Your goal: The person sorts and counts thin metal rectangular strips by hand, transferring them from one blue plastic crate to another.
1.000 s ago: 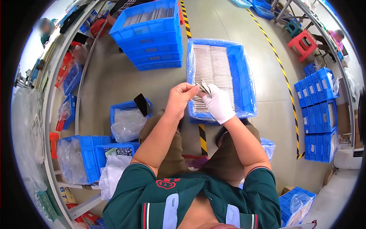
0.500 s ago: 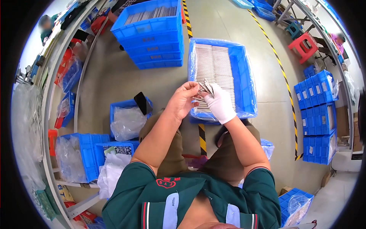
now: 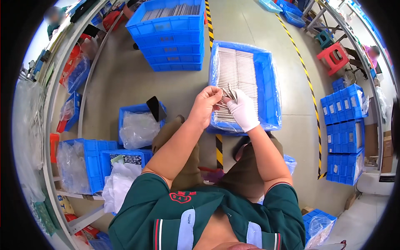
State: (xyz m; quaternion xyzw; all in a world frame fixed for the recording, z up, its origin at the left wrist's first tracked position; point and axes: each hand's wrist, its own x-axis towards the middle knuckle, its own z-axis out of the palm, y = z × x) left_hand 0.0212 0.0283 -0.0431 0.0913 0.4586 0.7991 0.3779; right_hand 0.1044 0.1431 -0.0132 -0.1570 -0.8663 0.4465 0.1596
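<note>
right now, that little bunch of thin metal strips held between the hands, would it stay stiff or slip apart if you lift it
The metal strips look thin and shiny, so probably light, and stiff only over short lengths. They fan out loosely between the bare left hand and gloved right hand, so they would likely slide apart unless pinched firmly.

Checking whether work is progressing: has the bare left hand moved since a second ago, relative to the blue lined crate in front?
No. The left hand sits at the crate's near-left edge as before, meeting the gloved right hand.
</note>
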